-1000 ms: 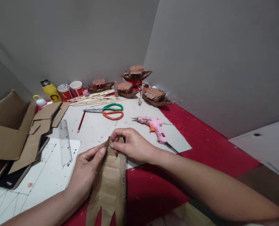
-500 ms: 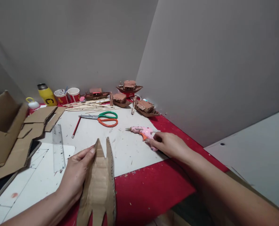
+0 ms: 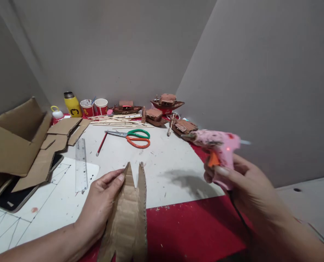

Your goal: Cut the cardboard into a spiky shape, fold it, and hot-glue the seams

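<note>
My left hand (image 3: 103, 198) pinches the left edge of a cut cardboard piece (image 3: 127, 214), which has pointed tips at its far end and notches at both ends. Its near end runs out of the picture. Raised above the table on the right, my right hand (image 3: 238, 178) is wrapped round the handle of a pink hot glue gun (image 3: 218, 140). The gun has an orange trigger (image 3: 213, 159), a small red light and a clear glue stick out of its back. Its nozzle points left. A dark cord hangs below my right hand.
Scissors (image 3: 138, 142), a pencil (image 3: 101, 144) and a clear ruler (image 3: 81, 165) lie on white paper (image 3: 162, 156). Behind them are thin wooden sticks (image 3: 115, 120), several model boats (image 3: 167, 101), paper cups (image 3: 101, 106) and a yellow bottle (image 3: 72, 105). Cardboard scraps (image 3: 59, 143) and a box (image 3: 17, 145) stand left.
My right hand has closed round the glue gun and lifted it off the paper, up and nearer. My left hand still holds the cardboard. The view has turned slightly left.
</note>
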A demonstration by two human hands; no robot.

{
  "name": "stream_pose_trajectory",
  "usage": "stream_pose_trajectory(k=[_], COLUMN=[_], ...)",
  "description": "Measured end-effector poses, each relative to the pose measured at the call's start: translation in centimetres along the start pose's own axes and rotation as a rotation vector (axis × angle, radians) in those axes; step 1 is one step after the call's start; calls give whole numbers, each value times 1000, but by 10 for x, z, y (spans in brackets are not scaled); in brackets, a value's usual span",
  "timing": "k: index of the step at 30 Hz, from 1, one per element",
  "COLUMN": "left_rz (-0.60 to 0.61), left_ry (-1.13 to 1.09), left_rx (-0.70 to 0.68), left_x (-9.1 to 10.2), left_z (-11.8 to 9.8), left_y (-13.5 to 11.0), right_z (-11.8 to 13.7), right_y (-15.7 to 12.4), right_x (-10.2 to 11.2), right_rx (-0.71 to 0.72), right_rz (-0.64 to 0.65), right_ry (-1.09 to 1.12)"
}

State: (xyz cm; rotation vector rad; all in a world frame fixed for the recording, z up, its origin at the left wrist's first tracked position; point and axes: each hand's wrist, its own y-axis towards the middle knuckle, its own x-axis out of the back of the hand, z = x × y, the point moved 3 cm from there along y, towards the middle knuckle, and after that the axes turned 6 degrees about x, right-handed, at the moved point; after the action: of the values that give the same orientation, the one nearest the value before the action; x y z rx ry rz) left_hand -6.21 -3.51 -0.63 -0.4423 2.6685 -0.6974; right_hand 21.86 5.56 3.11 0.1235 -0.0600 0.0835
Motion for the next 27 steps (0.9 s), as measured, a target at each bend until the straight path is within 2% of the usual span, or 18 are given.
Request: stream_pose_trajectory(k=[2, 4, 7, 9, 13, 15, 18, 22, 27], left_rz=[4, 0, -2, 7, 13, 7, 1, -17, -63], left_ry=[1, 7, -2, -26, -79, -95, -108, -97, -94], left_rx=[6, 10, 31, 46, 60, 53, 36, 50, 63], left_x=[-1, -1, 0, 0, 1, 1, -1, -3, -2], left_z=[-1, -1, -1, 0, 3, 4, 4, 4, 5], left_y=[-1, -1, 1, 2, 5, 7, 10, 14, 15], right_z=[3, 3, 5, 11, 29, 29, 18, 1, -6], right_y=[-6, -8, -4, 0, 3, 2, 2, 2, 1], right_x=[-12, -22, -33, -43, -73, -84, -91, -90, -92], right_rx=[-73, -134, -112, -7, 356, 439, 470, 426, 425], right_rz=[128, 244, 368, 460, 676, 753, 781, 795, 749], right_ry=[170, 245, 140, -8, -325, -399, -455, -561, -634])
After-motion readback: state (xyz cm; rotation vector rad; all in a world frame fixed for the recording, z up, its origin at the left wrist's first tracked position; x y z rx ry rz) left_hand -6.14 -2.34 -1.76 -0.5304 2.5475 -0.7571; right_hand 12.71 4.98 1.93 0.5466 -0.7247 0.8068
